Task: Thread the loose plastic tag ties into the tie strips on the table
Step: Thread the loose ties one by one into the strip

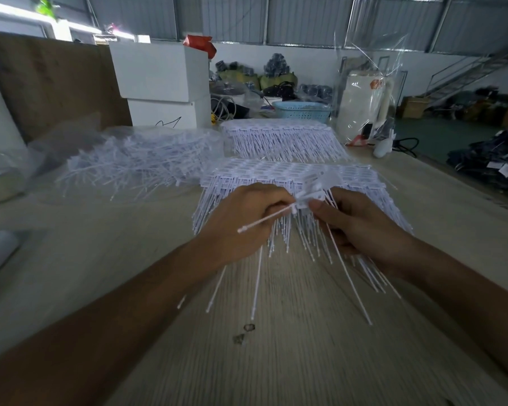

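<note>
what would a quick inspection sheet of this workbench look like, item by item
surface: pale wood-grain table, two dark marks near the front.
job's things: loose tag ties heaped on clear plastic at left; near tie strip stack under the hands; far tie strip stack behind it.
clutter: white boxes, blue basket, bagged white appliance.
hands: left hand pinches a single tie; right hand holds a strip by its head.
cables: dark cable beside the appliance; wires near the boxes.
surroundings: warehouse, metal stairs, dark bundles on the floor.
</note>
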A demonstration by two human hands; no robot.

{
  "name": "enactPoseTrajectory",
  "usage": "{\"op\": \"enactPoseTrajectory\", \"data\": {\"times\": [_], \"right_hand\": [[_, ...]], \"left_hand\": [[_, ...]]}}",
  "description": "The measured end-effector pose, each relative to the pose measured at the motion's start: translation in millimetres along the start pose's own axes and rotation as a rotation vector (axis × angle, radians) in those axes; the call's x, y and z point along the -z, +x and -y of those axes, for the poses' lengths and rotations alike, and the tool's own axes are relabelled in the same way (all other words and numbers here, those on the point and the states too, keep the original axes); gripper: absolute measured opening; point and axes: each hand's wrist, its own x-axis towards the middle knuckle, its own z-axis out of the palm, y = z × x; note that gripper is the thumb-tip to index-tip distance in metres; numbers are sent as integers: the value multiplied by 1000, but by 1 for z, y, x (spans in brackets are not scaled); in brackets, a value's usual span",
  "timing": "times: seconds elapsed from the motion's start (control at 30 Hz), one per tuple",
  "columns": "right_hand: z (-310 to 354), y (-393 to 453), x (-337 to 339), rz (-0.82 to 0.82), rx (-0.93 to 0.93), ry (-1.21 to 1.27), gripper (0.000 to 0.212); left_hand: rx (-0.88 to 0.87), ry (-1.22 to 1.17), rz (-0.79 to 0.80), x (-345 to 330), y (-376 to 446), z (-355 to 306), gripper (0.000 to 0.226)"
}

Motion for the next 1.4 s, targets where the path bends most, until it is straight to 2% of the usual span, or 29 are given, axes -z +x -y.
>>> {"op": "enactPoseTrajectory", "data": {"times": [0.1,0.17,0.27,0.33,0.47,0.63,0.77,0.87,0.97,1.03,1.13,1.23,1.4], "right_hand": [[0,0,-1,-51,123,-112,37],[-2,0,0,-51,170,-148,35],[-4,1,-1,-96,256,-369,36],[-4,2,-2,-127,289,-431,35],[-2,2,-1,-147,207,-241,43],[4,0,2,-60,24,-81,48],[5,-1,3,-40,-42,-15,47],[4,-1,2,-26,-54,-55,49],[2,0,1,-22,-68,-79,45],[0,0,1,-51,-83,-64,39],[-1,2,4,-100,-71,-66,37],[-3,0,3,-74,-70,-41,34],[-5,0,-2,22,-96,31,35]], "left_hand": [[9,-41,-4,1,0,-2,23],[29,-79,-7,1,0,-3,18],[103,-132,52,1,2,-3,17],[125,-146,58,0,1,-3,15],[117,-200,-19,1,2,-4,13],[47,-125,-31,1,2,-5,15],[-21,52,25,3,0,-4,23],[-43,146,71,6,-2,-6,25],[-97,310,204,12,-3,-7,44],[-114,384,241,11,-3,-7,47],[-26,223,134,6,-4,-10,29],[97,36,42,0,-2,-11,25],[90,-73,-39,-2,-2,-15,21]]}}
